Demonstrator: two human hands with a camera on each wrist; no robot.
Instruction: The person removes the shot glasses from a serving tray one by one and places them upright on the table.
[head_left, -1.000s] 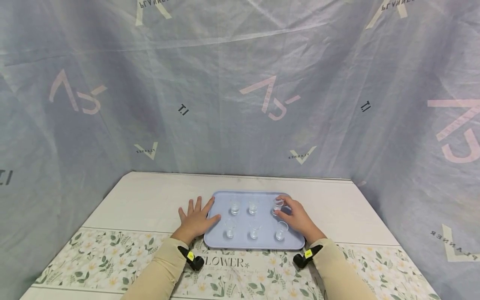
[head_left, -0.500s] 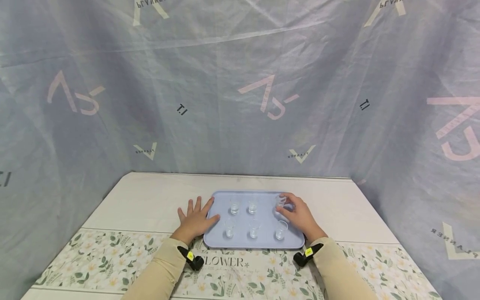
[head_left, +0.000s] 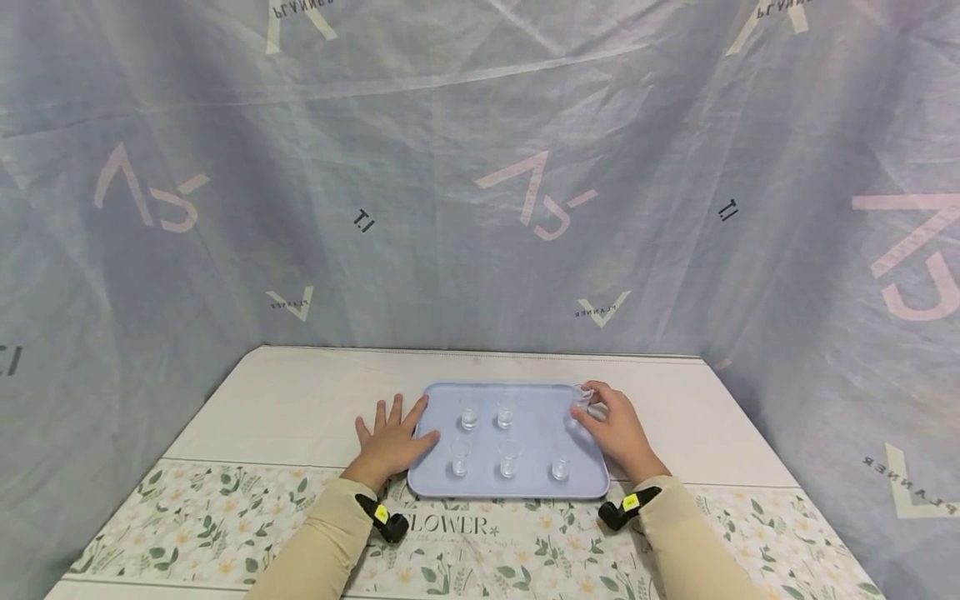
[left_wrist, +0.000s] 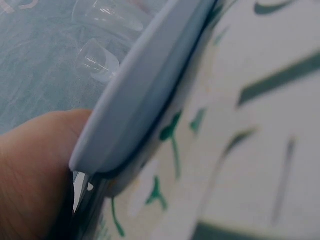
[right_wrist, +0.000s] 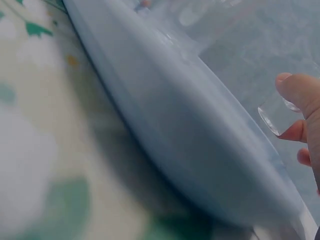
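A light blue tray (head_left: 532, 417) lies on the table with several small clear cups on it. Fingers spread, my left hand (head_left: 392, 446) rests at the tray's left side, its thumb on the rim; the left wrist view has part of that hand (left_wrist: 37, 165) against the tray's edge. Between thumb and fingers, my right hand (head_left: 617, 429) pinches one clear cup (head_left: 579, 402) near the tray's back right corner. In the right wrist view this cup (right_wrist: 272, 117) shows between thumb and finger. Whether its base touches the tray I cannot tell.
Two cups stand in the back row, one of them a cup (head_left: 469, 415) at left. The front row has a left cup (head_left: 460, 460), a middle cup (head_left: 508, 462) and a right cup (head_left: 560, 468). A flower-print cloth (head_left: 247, 521) crosses the table; a grey curtain (head_left: 450, 275) hangs behind.
My right hand has moved to the right with the pinched cup, from the back row's right end toward the tray's back right corner. The left hand stays in place.
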